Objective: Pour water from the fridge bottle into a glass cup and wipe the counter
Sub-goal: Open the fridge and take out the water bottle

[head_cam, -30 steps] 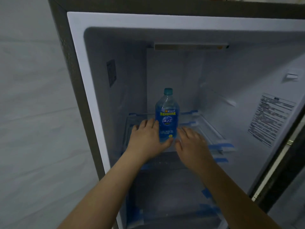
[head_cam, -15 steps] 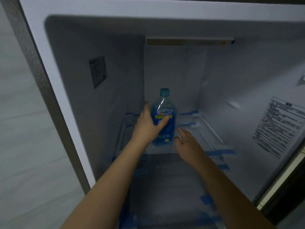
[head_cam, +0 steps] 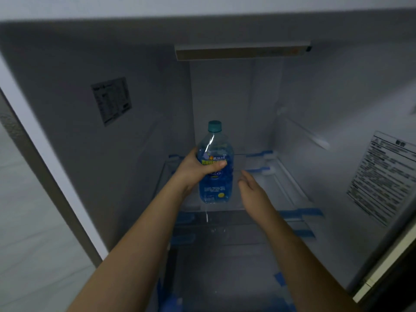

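Observation:
A clear water bottle [head_cam: 215, 183] with a blue label and a teal cap stands upright on the glass shelf [head_cam: 276, 190] inside the open fridge. My left hand [head_cam: 195, 168] grips it around the upper label, thumb across the front. Just right of the bottle, my right hand [head_cam: 251, 188] hovers over the shelf with its fingers relaxed and straight, holding nothing and apart from the bottle. No glass cup or counter is in view.
The fridge interior is dim. A lamp housing [head_cam: 242, 51] runs along the top at the back. Stickers sit on the left wall [head_cam: 111, 100] and right wall [head_cam: 382, 176]. Blue tape strips [head_cam: 299, 213] mark shelf edges. A lower compartment [head_cam: 220, 266] lies below.
My left hand has slid up from the bottle's base and wrapped around its upper label. The camera has moved closer into the fridge. My right hand stays beside the bottle.

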`<state>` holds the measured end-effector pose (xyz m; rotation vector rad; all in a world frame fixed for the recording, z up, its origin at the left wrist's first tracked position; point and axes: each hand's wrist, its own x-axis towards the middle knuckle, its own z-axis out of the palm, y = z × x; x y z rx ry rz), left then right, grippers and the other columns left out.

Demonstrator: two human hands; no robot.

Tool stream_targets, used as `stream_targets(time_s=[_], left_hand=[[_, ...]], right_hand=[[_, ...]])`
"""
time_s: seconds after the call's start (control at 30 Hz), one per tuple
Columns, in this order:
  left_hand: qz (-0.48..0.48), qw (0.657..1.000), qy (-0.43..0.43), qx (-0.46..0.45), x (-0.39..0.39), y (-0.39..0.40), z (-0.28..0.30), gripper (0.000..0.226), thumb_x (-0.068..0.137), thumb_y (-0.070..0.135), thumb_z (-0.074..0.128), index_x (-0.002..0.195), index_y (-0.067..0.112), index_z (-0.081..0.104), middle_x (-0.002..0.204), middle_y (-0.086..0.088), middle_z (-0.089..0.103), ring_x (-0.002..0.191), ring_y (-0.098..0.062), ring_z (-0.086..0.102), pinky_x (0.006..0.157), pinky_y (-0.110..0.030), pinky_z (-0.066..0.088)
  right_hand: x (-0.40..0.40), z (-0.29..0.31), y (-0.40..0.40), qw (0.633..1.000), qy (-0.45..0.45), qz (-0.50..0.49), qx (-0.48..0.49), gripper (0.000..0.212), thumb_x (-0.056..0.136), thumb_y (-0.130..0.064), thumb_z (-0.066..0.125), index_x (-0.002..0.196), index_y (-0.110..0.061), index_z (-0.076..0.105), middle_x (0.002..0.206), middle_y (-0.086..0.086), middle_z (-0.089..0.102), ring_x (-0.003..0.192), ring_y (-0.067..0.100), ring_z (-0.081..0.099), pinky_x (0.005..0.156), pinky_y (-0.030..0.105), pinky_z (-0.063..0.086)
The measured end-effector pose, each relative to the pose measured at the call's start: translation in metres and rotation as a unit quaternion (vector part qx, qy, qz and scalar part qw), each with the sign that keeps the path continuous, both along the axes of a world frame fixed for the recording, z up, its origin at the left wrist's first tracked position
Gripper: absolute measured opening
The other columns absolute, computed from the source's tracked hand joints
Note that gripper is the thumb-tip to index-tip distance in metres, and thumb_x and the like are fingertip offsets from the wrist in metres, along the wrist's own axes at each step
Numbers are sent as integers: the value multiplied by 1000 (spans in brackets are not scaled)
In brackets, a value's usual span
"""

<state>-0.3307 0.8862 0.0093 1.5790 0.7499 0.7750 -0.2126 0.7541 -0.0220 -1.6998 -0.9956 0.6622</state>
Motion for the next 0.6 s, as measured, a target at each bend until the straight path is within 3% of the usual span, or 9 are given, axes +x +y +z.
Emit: stream_targets(time_s=[0.1, 0.2, 0.27, 0.33, 0.4, 0.47, 0.6], left_hand=[[-5, 1000, 4, 8, -3, -1, 6, 51, 66, 16, 90, 110, 9, 66, 102, -4, 76, 99, -22, 71, 84, -32, 58], [37, 999, -16, 34, -3, -11, 8, 31, 72, 5, 84, 91, 20, 65, 84, 8, 76, 85, -12, 72, 79, -27, 59], [65, 996, -17, 52, -1, -15, 7, 37, 68, 10, 88, 95, 17, 63, 88, 5, 75, 87, -13, 72, 79, -28, 59], [94, 993, -9, 68, 1, -17, 6, 52, 61, 20, 94, 101, 14, 60, 97, -1, 73, 91, -16, 72, 81, -33, 59], [114, 991, -8, 68, 1, -20, 8, 55, 60, 22, 94, 102, 14, 60, 99, -2, 73, 92, -17, 72, 81, -35, 59], [121, 991, -32, 51, 0, -25, 12, 51, 62, 17, 93, 102, 11, 62, 99, -4, 73, 91, -19, 72, 79, -35, 60], [111, 991, -56, 46, -3, -32, 20, 58, 57, 20, 94, 103, 9, 63, 99, -6, 74, 90, -21, 73, 76, -34, 60]], right_hand=[[0, -3, 3, 997, 69, -18, 5, 49, 104, -29, 29, 153, -25, 25, 156, -3, 31, 140, 16, 32, 116, 37, 27], [-1, -8, 5, 991, 127, -29, 18, 48, 103, -31, 30, 151, -27, 30, 153, -4, 36, 137, 15, 35, 113, 36, 29], [-2, -10, 5, 988, 152, -29, 24, 43, 103, -30, 31, 145, -23, 40, 139, -4, 48, 126, 13, 44, 103, 31, 35], [-6, -9, 5, 983, 178, -22, 30, 31, 103, -29, 34, 122, -21, 56, 111, -7, 60, 99, 5, 54, 82, 25, 39], [-8, -9, 8, 977, 208, -17, 32, 30, 101, -31, 37, 105, -18, 64, 102, 0, 69, 91, 9, 61, 72, 24, 41], [-10, -10, 9, 978, 208, -18, 31, 34, 100, -34, 38, 107, -18, 67, 103, 1, 73, 96, 14, 66, 73, 27, 46], [-12, -10, 6, 967, 252, -12, 35, 34, 98, -40, 41, 109, -21, 68, 101, 1, 74, 99, 20, 68, 93, 41, 52]])
